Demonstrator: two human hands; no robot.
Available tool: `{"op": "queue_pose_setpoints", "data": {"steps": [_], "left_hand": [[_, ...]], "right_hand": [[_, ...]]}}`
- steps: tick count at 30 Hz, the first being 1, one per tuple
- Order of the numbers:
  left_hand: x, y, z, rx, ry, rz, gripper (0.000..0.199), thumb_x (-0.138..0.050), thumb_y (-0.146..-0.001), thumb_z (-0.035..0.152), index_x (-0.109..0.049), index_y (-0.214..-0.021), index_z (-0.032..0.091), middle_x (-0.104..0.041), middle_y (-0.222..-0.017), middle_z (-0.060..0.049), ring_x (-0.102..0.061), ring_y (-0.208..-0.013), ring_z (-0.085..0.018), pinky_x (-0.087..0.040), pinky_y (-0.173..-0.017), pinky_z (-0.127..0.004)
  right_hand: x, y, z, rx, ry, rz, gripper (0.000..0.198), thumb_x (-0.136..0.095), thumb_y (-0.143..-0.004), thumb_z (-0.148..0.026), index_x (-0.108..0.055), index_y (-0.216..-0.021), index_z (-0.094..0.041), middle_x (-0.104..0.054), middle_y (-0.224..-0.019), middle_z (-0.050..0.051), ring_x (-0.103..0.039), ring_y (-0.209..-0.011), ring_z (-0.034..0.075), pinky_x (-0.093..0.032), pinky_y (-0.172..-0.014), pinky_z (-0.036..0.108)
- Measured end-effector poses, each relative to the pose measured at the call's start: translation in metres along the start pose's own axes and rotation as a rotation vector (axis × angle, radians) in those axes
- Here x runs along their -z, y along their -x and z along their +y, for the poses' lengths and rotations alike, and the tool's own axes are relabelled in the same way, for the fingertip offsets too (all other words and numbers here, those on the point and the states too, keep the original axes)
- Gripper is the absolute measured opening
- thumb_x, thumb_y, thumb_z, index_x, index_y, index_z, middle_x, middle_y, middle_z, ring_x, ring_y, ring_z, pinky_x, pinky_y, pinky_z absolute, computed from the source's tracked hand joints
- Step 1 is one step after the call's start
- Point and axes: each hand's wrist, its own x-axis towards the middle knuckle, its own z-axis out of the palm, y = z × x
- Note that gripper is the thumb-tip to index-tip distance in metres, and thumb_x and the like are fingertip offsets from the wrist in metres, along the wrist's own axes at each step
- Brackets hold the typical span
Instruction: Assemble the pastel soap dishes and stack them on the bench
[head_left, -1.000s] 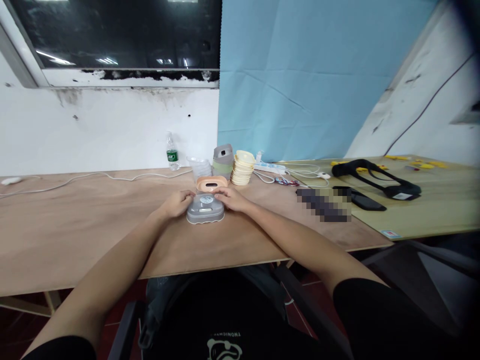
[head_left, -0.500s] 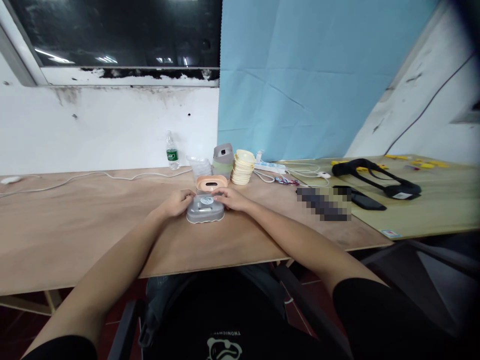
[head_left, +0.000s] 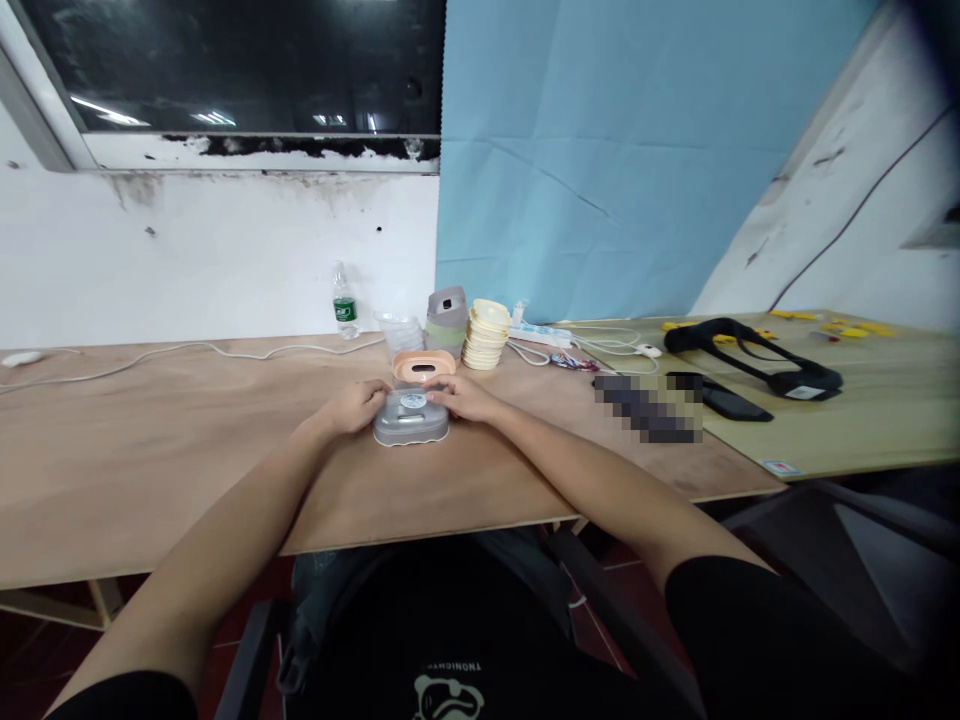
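A grey plastic box [head_left: 412, 430] with rounded corners and a wavy pale lower edge sits on the wooden table in front of me. A round white sticker [head_left: 413, 400] is on its top. My left hand [head_left: 358, 406] holds the box's left side, fingers bent against it. On the far right corner, my right hand [head_left: 460, 397] grips the same box, with some fingers reaching over its top. Just behind the box stands a peach-coloured lid [head_left: 424, 367] with a dark oval slot. The hands partly hide the back of the box.
Behind are stacked clear containers [head_left: 401, 335], grey and green containers [head_left: 447, 318] and a stack of cream lids [head_left: 486, 337]. A water bottle [head_left: 345, 312] stands by the wall. To the right lie a power strip [head_left: 541, 334], white cables and a black strapped device [head_left: 799, 378].
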Motion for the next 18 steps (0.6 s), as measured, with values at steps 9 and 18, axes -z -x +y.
{"op": "queue_pose_setpoints", "data": {"steps": [9, 18], "left_hand": [[-0.001, -0.001, -0.003, -0.017, -0.050, -0.036, 0.044, -0.028, -0.091, 0.037, -0.065, -0.104, 0.019, -0.070, -0.105, -0.007, -0.064, -0.092, -0.022, -0.048, -0.085, -0.033], [-0.002, 0.000, -0.004, -0.045, -0.029, -0.045, 0.047, -0.024, -0.093, 0.041, -0.065, -0.095, 0.018, -0.069, -0.102, -0.008, -0.062, -0.090, -0.022, -0.046, -0.083, -0.033]], "right_hand": [[0.003, -0.004, 0.004, -0.060, -0.075, -0.079, 0.051, -0.066, -0.078, -0.051, -0.061, -0.115, -0.016, -0.050, -0.045, -0.007, -0.045, -0.040, 0.008, -0.029, -0.040, 0.016], [0.011, -0.003, -0.002, -0.213, -0.130, -0.204, 0.041, -0.062, -0.082, -0.052, -0.058, -0.106, -0.018, -0.055, -0.044, -0.007, -0.039, -0.031, 0.006, -0.024, -0.031, 0.016]]}}
